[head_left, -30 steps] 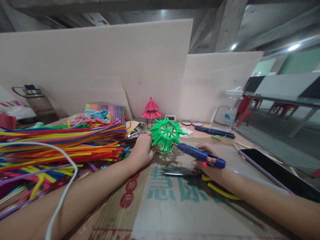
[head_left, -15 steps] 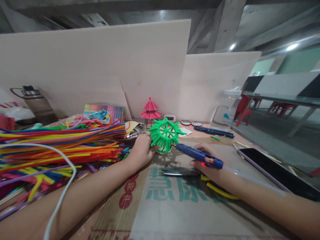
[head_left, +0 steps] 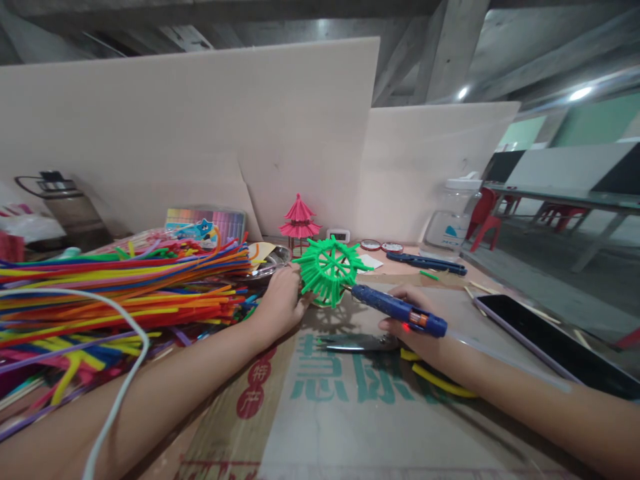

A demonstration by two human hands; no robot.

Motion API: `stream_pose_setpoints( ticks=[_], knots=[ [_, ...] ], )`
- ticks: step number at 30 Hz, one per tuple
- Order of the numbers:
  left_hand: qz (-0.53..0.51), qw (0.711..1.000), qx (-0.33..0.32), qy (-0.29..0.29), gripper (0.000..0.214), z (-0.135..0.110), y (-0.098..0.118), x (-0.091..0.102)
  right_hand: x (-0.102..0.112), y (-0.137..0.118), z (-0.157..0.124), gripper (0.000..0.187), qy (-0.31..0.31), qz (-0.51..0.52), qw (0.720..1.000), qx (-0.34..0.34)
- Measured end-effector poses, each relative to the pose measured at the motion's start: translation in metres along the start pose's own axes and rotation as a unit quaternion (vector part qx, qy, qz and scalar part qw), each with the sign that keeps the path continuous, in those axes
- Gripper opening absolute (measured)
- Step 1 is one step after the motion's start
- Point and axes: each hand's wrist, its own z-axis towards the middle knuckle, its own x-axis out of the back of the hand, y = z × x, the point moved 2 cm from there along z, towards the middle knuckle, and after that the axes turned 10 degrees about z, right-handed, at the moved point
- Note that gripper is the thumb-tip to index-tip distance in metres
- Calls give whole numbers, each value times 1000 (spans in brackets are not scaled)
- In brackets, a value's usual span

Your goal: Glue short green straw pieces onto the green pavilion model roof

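Observation:
My left hand (head_left: 284, 293) is closed on the left side of a green pipe-cleaner pavilion roof (head_left: 334, 267), which has a spoked ring on top and strips fanning out around it. In my right hand (head_left: 407, 320) is a blue glue gun (head_left: 395, 309) with a small red light lit. Its nozzle points left and meets the lower right strips of the green roof; whether it touches them I cannot tell. Below lies a pair of metal snips (head_left: 357, 343), partly under my right hand. Yellow pipe cleaners (head_left: 443, 383) lie beneath my right wrist.
Bundles of coloured pipe cleaners (head_left: 125, 287) cover the left side, with a white cable (head_left: 135, 333) across them. A pink pavilion (head_left: 299, 217) stands behind. A phone (head_left: 555, 340), a clear jug (head_left: 447, 220) and a dark blue tool (head_left: 427, 263) are on the right.
Almost nothing differs. The whole view has shifted very slightly, while both hands, the green roof and the glue gun keep their positions relative to each other.

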Motion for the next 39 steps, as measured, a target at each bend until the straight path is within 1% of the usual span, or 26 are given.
stream_pose_setpoints(
  ticks=[8, 14, 21, 28, 32, 35, 39],
  knots=[
    [8, 1000, -10, 7, 23, 0, 0, 0, 1, -3, -1, 16, 7, -16, 1000, -1],
    [6, 1000, -7, 16, 15, 0, 1, 2, 3, -2, -1, 16, 10, -34, 999, -4],
    [8, 1000, -5, 10, 16, 1, 4, 5, 2, -1, -1, 16, -2, -12, 1000, -1],
    [-1, 1000, -8, 22, 16, 0, 5, 6, 2, -7, -2, 15, -4, -4, 1000, -11],
    [-2, 1000, 1, 13, 15, 0, 3, 4, 3, -13, -3, 13, 1, -28, 1000, -3],
    [-1, 1000, 1, 6, 18, 0, 0, 0, 3, -17, -2, 14, 0, -45, 999, -9],
    [-7, 1000, 0, 3, 20, 0, -2, -2, 2, -15, -2, 18, -12, -26, 1000, -8]
  ],
)
